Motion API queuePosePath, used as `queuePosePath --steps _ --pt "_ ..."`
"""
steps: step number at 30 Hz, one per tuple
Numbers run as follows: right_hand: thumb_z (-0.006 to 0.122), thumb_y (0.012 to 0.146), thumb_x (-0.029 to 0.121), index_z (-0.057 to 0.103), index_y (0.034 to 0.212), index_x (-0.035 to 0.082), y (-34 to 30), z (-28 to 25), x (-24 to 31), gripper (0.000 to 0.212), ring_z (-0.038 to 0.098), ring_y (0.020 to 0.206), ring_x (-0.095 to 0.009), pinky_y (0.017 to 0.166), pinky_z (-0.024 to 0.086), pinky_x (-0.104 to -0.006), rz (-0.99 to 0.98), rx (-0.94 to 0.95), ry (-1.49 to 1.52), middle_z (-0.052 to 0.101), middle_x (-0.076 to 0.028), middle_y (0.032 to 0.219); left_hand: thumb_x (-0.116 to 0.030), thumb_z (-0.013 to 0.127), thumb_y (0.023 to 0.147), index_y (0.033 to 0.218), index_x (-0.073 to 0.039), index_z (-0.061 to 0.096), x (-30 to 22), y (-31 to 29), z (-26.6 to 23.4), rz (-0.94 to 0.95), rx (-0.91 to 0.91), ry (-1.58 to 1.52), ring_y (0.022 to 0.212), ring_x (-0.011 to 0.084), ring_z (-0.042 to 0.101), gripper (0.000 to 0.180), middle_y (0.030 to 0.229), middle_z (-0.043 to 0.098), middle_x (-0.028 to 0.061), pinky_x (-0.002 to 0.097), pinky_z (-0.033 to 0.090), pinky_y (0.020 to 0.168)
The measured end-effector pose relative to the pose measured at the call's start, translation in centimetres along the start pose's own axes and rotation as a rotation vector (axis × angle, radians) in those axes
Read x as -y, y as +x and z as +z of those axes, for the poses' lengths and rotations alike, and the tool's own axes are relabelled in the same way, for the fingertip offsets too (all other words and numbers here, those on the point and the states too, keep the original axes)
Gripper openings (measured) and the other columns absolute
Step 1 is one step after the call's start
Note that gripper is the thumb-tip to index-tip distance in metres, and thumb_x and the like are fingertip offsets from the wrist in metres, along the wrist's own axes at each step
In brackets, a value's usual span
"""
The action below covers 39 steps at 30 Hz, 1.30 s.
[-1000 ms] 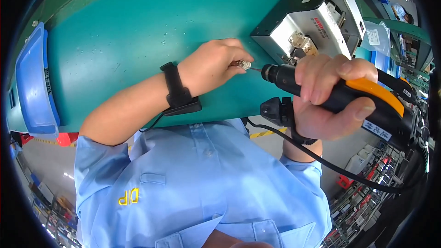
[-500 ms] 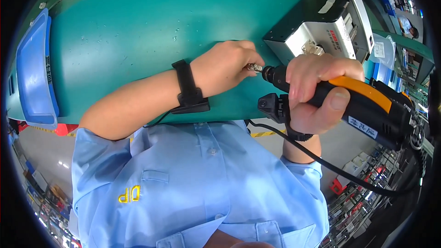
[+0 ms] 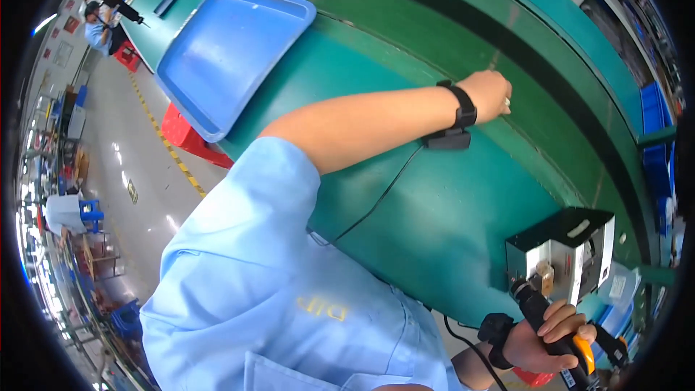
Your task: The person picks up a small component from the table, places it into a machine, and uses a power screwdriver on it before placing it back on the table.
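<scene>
My left hand (image 3: 486, 94) is stretched far forward over the green conveyor belt, past the table edge. Its fingers are closed, and a tiny pale, shiny piece (image 3: 507, 103) shows at the fingertips, too small to make out clearly. My right hand (image 3: 550, 337) is wrapped round a black and orange electric screwdriver (image 3: 534, 304) at the lower right. The driver's front end is next to a silver and black box-shaped machine (image 3: 565, 246), whose front has an opening with small brownish parts (image 3: 544, 274). Whether the driver's tip touches the machine, I cannot tell.
A blue plastic tray (image 3: 235, 51) lies at the left on the green table mat (image 3: 405, 224). A red stool (image 3: 190, 137) stands below it. Blue bins (image 3: 654, 116) line the far right. Another person (image 3: 98, 29) is at the upper left. Cables run from my wrist straps.
The view has swung left. My left hand has moved away from the screwdriver tip and reached forward. The right hand keeps its hold on the screwdriver, now beside the machine's front.
</scene>
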State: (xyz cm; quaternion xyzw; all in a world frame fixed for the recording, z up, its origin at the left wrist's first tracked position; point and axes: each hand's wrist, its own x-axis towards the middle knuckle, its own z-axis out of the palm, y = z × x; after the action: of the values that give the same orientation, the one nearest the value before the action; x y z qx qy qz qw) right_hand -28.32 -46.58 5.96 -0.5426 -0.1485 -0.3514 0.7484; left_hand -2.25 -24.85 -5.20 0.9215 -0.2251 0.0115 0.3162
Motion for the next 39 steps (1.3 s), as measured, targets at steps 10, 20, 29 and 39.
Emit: queuePosePath --steps 10,20,29,39 --pt "0.057 0.090 0.034 0.047 0.100 0.007 0.5 -1.3 -0.4 0.031 0.042 0.050 -0.016 0.044 0.036 -0.0281 -0.095 -0.008 -0.135 0.047 -0.007 0.077 -0.025 0.052 0.084 0.107 -0.006 0.064 18.9 0.0 -21.5 -0.793 -0.390 0.724 0.112 0.0370 0.054 0.032 0.119 0.057 0.0210 0.0456 0.046 0.094" --pt "0.056 0.089 0.045 0.043 0.098 0.007 -1.0 -1.9 2.1 0.041 0.039 0.052 -0.007 0.055 0.030 -0.0224 0.021 -0.051 -0.259 0.040 0.002 0.057 -0.027 0.068 0.077 0.104 -0.005 0.067 27.7 -1.6 -22.3 -0.875 0.072 0.728 0.091 0.0347 0.065 0.036 0.101 0.067 0.0174 0.0409 0.052 0.080" --pt "0.052 0.089 0.052 0.052 0.101 0.008 2.6 -3.5 2.1 0.046 0.037 0.050 -0.007 0.052 0.030 -0.0243 -0.056 -0.196 -0.275 0.040 0.003 0.059 -0.009 0.065 0.080 0.098 -0.003 0.064 -3.2 -5.2 -5.7 0.083 0.218 -0.194 0.083 0.0173 0.061 0.019 0.092 0.063 0.0079 0.0290 0.049 0.074" --pt "0.059 0.087 0.047 0.045 0.100 0.004 2.8 -5.4 0.7 0.047 0.045 0.047 -0.013 0.049 0.042 -0.0291 0.067 -0.073 -0.267 0.045 -0.003 0.056 -0.001 0.071 0.074 0.095 -0.004 0.063 -11.7 -13.0 5.9 0.275 0.433 -0.486 0.073 0.0229 0.062 0.022 0.088 0.058 0.0107 0.0324 0.052 0.066"
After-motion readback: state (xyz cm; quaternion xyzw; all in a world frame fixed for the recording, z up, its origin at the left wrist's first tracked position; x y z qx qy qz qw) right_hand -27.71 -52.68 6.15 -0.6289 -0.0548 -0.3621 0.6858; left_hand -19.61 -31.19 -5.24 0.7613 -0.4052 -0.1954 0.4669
